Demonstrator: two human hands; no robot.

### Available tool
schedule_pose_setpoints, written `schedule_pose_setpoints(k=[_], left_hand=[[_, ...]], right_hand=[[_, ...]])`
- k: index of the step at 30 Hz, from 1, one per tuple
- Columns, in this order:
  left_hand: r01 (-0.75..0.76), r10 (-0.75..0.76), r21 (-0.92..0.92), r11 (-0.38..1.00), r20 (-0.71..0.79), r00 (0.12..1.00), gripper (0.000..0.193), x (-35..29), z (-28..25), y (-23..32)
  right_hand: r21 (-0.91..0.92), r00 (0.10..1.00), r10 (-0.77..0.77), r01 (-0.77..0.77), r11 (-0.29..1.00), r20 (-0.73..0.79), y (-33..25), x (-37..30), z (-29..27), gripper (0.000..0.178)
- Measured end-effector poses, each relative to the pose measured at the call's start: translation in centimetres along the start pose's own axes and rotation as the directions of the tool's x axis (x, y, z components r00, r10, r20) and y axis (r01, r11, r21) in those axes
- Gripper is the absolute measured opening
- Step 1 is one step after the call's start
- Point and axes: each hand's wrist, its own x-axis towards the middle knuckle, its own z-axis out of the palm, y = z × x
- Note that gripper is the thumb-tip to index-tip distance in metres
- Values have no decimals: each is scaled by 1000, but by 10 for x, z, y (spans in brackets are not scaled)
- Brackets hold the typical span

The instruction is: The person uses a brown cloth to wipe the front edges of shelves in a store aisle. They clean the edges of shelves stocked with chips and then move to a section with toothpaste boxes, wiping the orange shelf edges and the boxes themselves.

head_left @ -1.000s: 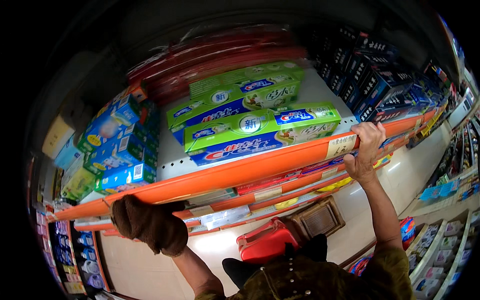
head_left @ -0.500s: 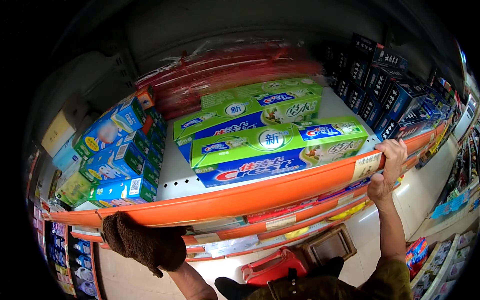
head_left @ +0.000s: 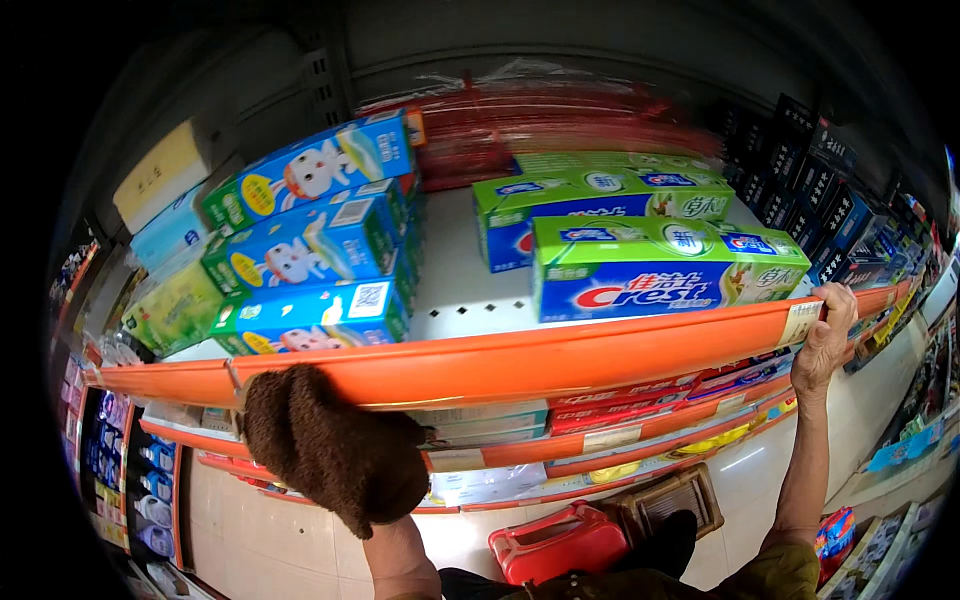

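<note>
A brown towelling cloth (head_left: 330, 440) covers my left hand (head_left: 385, 505) and hides its fingers. The cloth is bunched around the hand and rests against the front of the orange shelf edge (head_left: 520, 360), below the blue boxes. Farther right, my right hand (head_left: 826, 335) grips the same edge at a small price label (head_left: 801, 322), fingers over the top and thumb below. Between the hands, green-and-blue toothpaste boxes (head_left: 665, 275) lie on the white shelf (head_left: 455, 275). Blue-green boxes with a cartoon rabbit (head_left: 310, 250) are stacked above my left hand.
Dark boxes (head_left: 840, 215) fill the shelf's right end. Red plastic-wrapped packs (head_left: 560, 125) lie at the back, and tissue packs (head_left: 165, 175) stand at far left. More stocked shelves run below. A red stool (head_left: 555, 545) and a brown stool (head_left: 680, 505) stand on the tiled floor.
The view has shifted left, so the shelf goods appear farther right. My left hand with the brown cloth stays close to the orange edge. My right hand keeps its grip on it.
</note>
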Motion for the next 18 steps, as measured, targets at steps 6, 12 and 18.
schedule_pose_setpoints(k=[6, 12, 18], left_hand=[[-18, 18, 0, 1000, 23, 1000, 47, -3, -6, -5], [-40, 38, 34, 999, 45, 998, 43, -12, -15, -1], [-34, 34, 76, 997, 5, 999, 38, -22, -14, 17]], right_hand=[[-18, 996, -23, 22, 1000, -88, 4, -3, 8, 55], [2, 995, -33, 33, 999, -96, -1, -3, 8, 53], [54, 994, -42, 48, 997, -106, -7, 2, 6, 50]])
